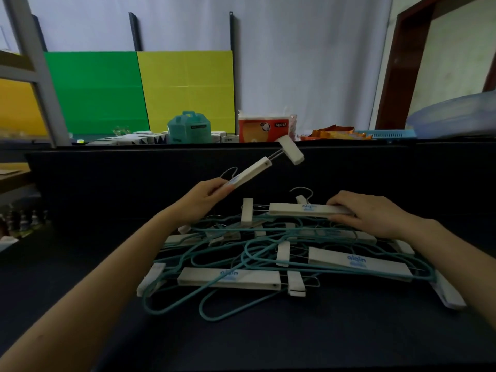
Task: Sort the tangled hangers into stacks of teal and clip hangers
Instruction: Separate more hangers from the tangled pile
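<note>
A tangled pile of thin teal wire hangers (214, 267) and white clip hangers (228, 277) lies on the dark table (268, 339) in front of me. My left hand (206, 194) grips one white clip hanger (252, 173) by its bar and holds it raised above the pile, its far clip pointing up to the right. My right hand (367, 210) is closed on the right end of another white clip hanger (300, 209) that rests on top of the pile. Several more clip hangers sit lower, woven through the teal wire.
A dark partition (134, 178) rises behind the table. Beyond it stand a teal jug (189, 128), an orange tissue pack (264, 128), small white boxes (139, 138) and a blue basket (386, 134). Green and yellow boards lean on the wall.
</note>
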Action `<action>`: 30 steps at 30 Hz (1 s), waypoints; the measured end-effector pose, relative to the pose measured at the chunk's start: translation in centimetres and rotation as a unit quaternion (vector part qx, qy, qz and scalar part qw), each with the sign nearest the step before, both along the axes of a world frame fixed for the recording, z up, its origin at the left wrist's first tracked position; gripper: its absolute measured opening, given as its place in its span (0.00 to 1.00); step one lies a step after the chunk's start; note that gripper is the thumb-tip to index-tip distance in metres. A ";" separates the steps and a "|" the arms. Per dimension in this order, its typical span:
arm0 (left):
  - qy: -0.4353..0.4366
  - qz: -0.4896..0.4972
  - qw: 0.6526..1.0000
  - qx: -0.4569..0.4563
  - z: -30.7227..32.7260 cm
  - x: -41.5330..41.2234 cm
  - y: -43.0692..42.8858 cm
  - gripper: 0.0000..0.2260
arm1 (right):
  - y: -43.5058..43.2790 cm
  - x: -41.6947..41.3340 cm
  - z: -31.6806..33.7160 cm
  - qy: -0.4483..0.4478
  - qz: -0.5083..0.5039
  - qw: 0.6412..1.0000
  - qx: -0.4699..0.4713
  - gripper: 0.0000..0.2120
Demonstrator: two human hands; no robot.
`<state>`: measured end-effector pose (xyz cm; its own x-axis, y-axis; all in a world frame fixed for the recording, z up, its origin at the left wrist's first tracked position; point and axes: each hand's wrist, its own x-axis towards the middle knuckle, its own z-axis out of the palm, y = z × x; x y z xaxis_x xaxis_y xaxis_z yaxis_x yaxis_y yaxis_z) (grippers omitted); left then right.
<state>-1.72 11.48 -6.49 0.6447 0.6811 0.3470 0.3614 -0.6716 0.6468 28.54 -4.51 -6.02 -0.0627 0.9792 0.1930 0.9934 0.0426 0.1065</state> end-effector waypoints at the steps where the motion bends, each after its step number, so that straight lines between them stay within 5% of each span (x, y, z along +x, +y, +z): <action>1: -0.006 0.003 1.000 -0.011 0.1 -0.2 0.0 0.11 | 0.1 0.0 0.0 -0.002 0.000 1.000 -0.002 0.18; 10: 0.092 -0.019 0.995 -0.020 0.6 -2.4 0.3 0.08 | 0.6 -0.3 0.5 0.001 0.012 1.000 -0.013 0.17; 30: 0.102 -0.042 0.994 -0.002 1.1 -3.0 -1.5 0.09 | 1.5 -0.5 -0.2 -0.014 0.023 1.000 -0.002 0.20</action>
<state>-4.72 10.03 -5.37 0.7562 0.6228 0.2004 0.4285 -0.7030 0.5676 28.00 -2.98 -6.22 -0.1126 0.9758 0.1874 0.9869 0.0880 0.1349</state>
